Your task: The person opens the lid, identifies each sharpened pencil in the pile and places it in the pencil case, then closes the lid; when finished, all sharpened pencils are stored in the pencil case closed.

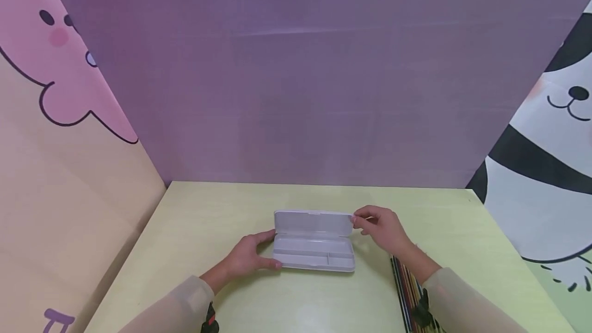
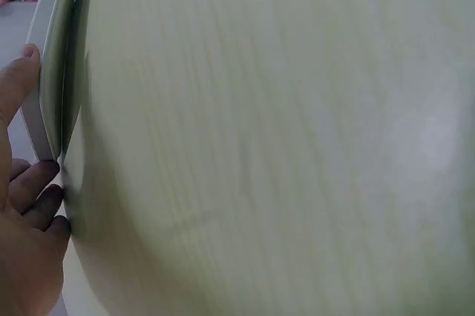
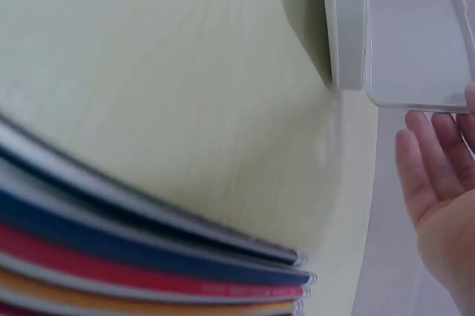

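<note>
A white plastic pencil case stands on the pale wooden table with its lid raised at the back. Inside the base, low dividers mark off a long compartment and smaller ones. My left hand grips the case's left end, thumb at the front corner and fingers toward the back; in the left wrist view the thumb presses on the front wall. At the lid's right edge, my right hand pinches the upper corner between thumb and fingers. The right wrist view shows the fingers against that edge.
Beneath the right forearm lies a row of long, thin coloured items, with navy, red and orange strips showing up close. A purple partition rises behind the table. Walls with cartoon pictures stand at both sides.
</note>
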### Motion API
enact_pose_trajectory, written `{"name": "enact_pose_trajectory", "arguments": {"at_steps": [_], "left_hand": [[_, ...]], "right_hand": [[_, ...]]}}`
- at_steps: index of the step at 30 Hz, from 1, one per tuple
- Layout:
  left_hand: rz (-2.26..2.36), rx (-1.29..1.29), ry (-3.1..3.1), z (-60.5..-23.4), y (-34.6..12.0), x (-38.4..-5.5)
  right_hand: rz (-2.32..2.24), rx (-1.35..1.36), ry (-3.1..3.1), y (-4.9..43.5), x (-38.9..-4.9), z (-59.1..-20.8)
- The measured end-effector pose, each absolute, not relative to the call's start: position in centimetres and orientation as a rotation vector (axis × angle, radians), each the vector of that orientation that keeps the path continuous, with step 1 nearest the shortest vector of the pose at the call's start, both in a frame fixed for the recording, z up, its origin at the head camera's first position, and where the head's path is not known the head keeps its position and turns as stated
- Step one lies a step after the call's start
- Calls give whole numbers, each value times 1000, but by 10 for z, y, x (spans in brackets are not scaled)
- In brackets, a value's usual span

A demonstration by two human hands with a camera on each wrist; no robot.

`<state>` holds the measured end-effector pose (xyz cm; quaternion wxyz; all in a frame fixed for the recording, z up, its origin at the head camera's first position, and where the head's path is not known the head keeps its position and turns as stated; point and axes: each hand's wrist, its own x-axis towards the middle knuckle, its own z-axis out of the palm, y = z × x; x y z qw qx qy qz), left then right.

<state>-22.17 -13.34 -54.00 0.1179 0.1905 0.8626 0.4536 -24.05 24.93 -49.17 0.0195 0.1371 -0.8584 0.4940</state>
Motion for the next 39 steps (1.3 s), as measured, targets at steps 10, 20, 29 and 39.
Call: {"name": "enact_pose_trajectory", "arguments": {"at_steps": [10, 20, 29, 39], "left_hand": [[1227, 576, 2636, -537, -131, -227], [1146, 568, 2685, -545, -128, -229], [1124, 512, 2686, -548, -125, -230], [1064, 493, 2731, -545, -123, -230]], "right_hand": [[1664, 192, -2640, 248, -259, -497], [1745, 70, -2687, 247, -279, -500], [1789, -142, -2737, 243, -290, -506], [1928, -314, -2710, 241, -301, -515]]}}
